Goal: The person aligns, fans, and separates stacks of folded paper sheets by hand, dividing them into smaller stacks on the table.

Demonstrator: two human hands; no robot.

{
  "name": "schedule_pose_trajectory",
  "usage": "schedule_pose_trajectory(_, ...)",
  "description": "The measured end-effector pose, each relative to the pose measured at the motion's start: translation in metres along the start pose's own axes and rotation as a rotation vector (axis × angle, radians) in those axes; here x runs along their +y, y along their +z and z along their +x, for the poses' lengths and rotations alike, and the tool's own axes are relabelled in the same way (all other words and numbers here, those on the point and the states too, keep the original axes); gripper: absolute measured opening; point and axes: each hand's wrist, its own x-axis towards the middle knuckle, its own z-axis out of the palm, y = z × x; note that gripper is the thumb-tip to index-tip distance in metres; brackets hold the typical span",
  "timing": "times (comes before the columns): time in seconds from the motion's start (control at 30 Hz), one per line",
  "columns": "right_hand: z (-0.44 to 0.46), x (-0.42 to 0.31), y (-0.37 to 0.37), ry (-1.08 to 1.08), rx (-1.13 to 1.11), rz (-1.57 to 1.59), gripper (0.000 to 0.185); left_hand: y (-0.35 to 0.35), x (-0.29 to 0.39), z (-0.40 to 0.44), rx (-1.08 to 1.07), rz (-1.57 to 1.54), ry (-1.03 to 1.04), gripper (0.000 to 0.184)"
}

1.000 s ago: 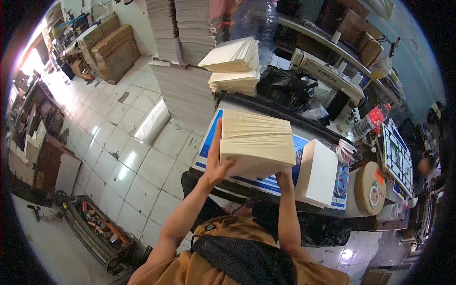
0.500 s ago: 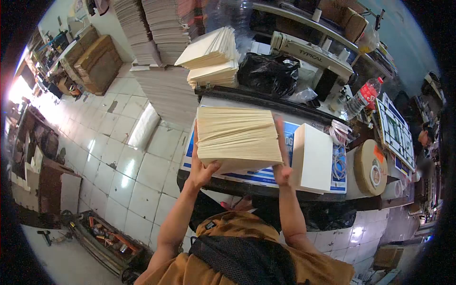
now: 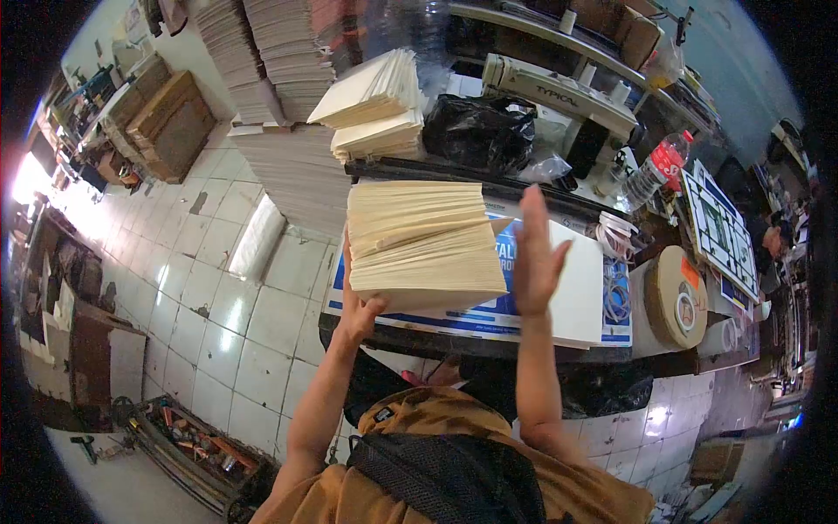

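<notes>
A thick stack of cream paper sheets (image 3: 425,258) stands at the table's front, its layered edges facing up and a bulge across its middle. My left hand (image 3: 359,313) grips its left side, the thumb at the near corner and most fingers hidden behind it. To the right of the stack, my right hand (image 3: 538,262) is raised flat with fingers stretched out and thumb apart, holding nothing. Just beyond that hand lies a smooth white block of paper (image 3: 578,293), partly covered by it. Beneath both is a blue and white printed sheet (image 3: 449,325).
More cream sheets (image 3: 377,100) are piled at the back left, beside a black plastic bag (image 3: 480,131). A sewing machine (image 3: 559,94) sits behind. Rightward are a tape roll (image 3: 672,297), a bottle (image 3: 655,175) and a framed panel (image 3: 720,231). Tall paper piles (image 3: 297,175) flank the table.
My right hand has come off the stack's right side and moved up and outward, opening flat. The left hand keeps its hold. The whole view has shifted slightly.
</notes>
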Motion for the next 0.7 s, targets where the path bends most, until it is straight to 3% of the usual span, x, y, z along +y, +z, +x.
schedule_pose_trajectory(0.07, -0.012, 0.037, 0.006, 0.146, -0.193, -0.076, 0.078, 0.003, -0.009, 0.004, 0.024, -0.043, 0.059, 0.135)
schedule_pose_trajectory(0.2, -0.019, 0.038, 0.009, 0.188, -0.298, -0.019, 0.094, 0.009, 0.017, 0.015, -0.001, -0.06, 0.159, 0.143)
schedule_pose_trajectory(0.33, -0.014, 0.026, 0.005, 0.175, -0.34, -0.148, 0.134, 0.001, 0.018, 0.024, 0.0, 0.001, 0.085, 0.147)
schedule_pose_trajectory(0.43, -0.028, 0.026, -0.001, 0.177, -0.394, -0.188, 0.145, -0.009, 0.006, 0.024, -0.015, 0.063, 0.028, 0.146)
schedule_pose_trajectory(0.57, -0.027, 0.023, 0.017, 0.205, -0.263, -0.286, 0.13, -0.008, 0.019, 0.03, -0.013, 0.108, 0.113, 0.141)
schedule_pose_trajectory(0.63, -0.026, 0.021, 0.021, 0.259, -0.208, -0.326, 0.119, -0.013, 0.057, 0.043, -0.122, -0.097, 0.288, 0.127)
schedule_pose_trajectory(0.7, -0.03, 0.025, 0.016, 0.331, -0.225, -0.31, 0.113, -0.025, 0.108, 0.052, -0.312, 0.346, 0.177, 0.117)
